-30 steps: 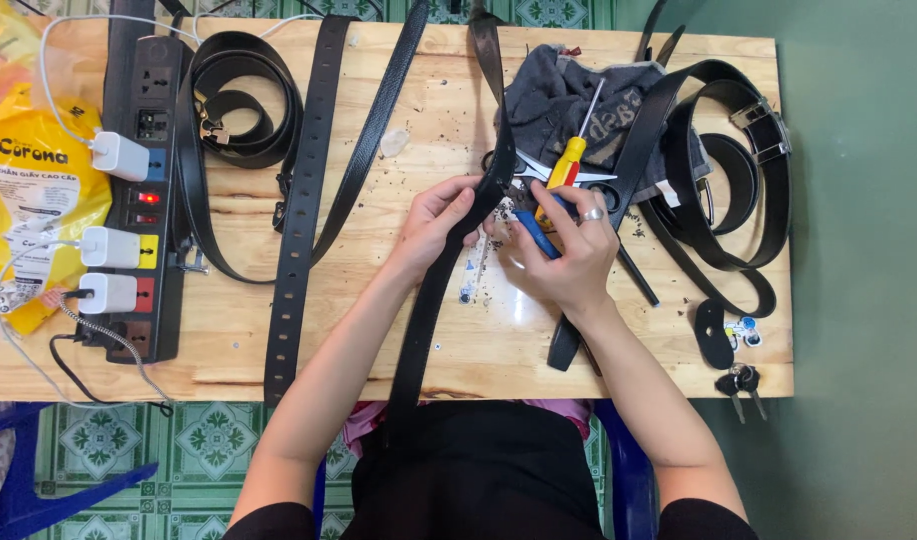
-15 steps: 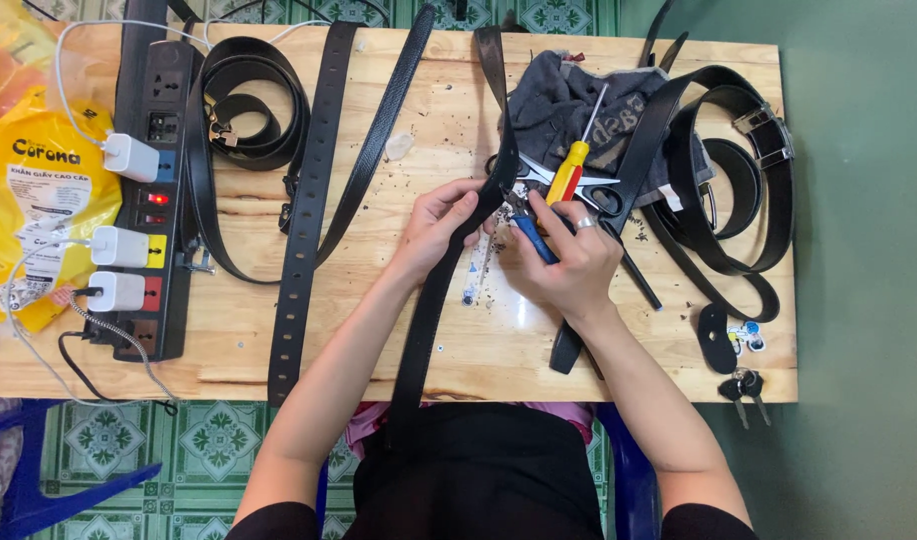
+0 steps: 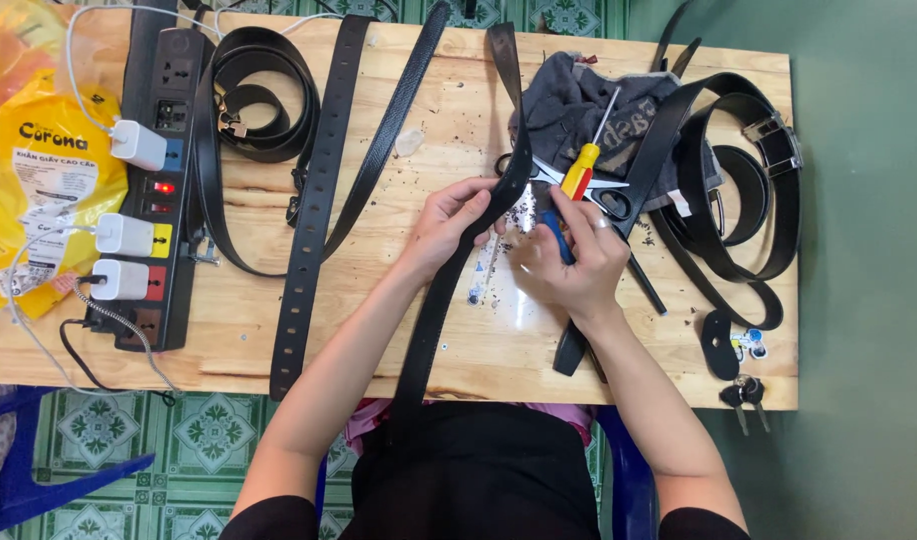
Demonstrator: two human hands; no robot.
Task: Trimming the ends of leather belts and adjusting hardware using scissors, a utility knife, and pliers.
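Your left hand (image 3: 457, 215) fingers clamp the black belt (image 3: 449, 280) while your right hand (image 3: 569, 265) grips a blue-handled tool (image 3: 557, 235); scattered punched bits suggest work mid-way, several belts waiting.

A single head-worn camera is looking almost straight down onto the wooden table (image 3: 379, 310), taking in nearly its whole top from a moderate height. The wearer's forearms are entering from the bottom edge, and the far table edge is lying along the top of the frame. Tiled floor (image 3: 119, 440) is showing below the near edge. The lens is probably tilting slightly forward.
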